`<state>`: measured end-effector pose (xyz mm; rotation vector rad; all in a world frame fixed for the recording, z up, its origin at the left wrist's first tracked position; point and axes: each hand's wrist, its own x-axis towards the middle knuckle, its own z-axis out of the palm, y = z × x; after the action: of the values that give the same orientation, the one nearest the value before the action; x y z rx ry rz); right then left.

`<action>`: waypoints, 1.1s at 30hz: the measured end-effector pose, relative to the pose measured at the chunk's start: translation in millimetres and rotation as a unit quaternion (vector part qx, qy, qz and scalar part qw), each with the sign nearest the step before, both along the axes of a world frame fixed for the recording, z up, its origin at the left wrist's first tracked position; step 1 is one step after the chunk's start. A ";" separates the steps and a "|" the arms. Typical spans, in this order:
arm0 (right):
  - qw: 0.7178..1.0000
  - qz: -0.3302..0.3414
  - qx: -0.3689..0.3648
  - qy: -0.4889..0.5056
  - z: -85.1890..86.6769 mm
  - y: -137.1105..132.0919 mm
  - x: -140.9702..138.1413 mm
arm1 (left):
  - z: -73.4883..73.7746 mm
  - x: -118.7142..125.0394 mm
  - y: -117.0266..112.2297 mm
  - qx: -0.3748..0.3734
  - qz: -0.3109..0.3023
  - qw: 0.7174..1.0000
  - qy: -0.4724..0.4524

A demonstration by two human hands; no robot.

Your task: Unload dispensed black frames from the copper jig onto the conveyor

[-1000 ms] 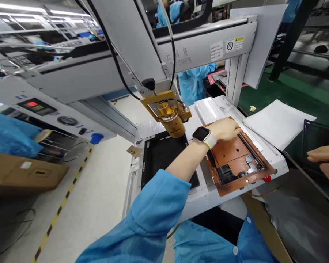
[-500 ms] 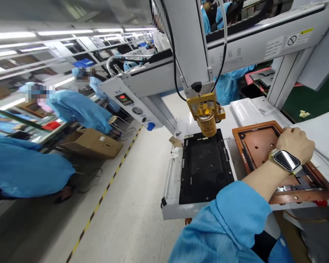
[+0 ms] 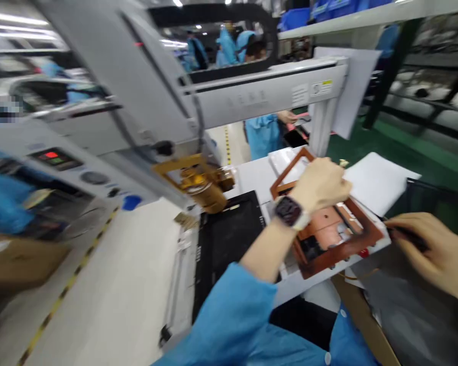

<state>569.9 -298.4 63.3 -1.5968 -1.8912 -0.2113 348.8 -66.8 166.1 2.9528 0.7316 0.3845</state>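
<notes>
My left hand point(image 3: 322, 185), with a watch on its wrist, is closed on the orange-brown rectangular frame point(image 3: 361, 231) of a fixture. The frame tilts up off a copper-coloured base plate point(image 3: 322, 223) with dark parts and holes. At the right edge, my right hand point(image 3: 431, 249) has its fingers curled round something dark, too blurred to name, beside the fixture's corner. Left of the fixture lies a black rectangular tray point(image 3: 232, 234), partly hidden by my left forearm. Above its far end hangs a gold-coloured cylindrical machine head point(image 3: 206, 193).
A grey gantry beam point(image 3: 252, 99) spans the bench behind the fixture. On the left is a control panel with a red display point(image 3: 55, 156) and a blue knob point(image 3: 132, 202). A white sheet point(image 3: 377, 178) lies beyond the fixture. A person in blue point(image 3: 262, 136) is behind the machine.
The view has swung right. My left hand has closed on the orange-brown frame and the frame has come up at a tilt. My right hand has come into view at the right.
</notes>
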 end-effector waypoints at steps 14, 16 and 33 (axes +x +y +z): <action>0.948 0.217 -0.212 -0.101 -11.0 68.6 -77.7 | 7.1 -112.0 -41.7 -0.021 -0.149 0.936 -0.317; 0.940 0.230 -0.230 -0.106 -7.6 77.5 -73.9 | 6.5 -112.6 -40.8 -0.023 -0.151 0.931 -0.331; 0.992 0.124 0.009 -0.022 -28.0 -25.5 -52.7 | -7.0 -87.8 -40.6 -0.014 -0.147 0.922 -0.357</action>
<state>517.2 -323.9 35.2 -1.3391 -2.0948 -0.1572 261.0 -107.4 159.1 2.5183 0.1913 1.2911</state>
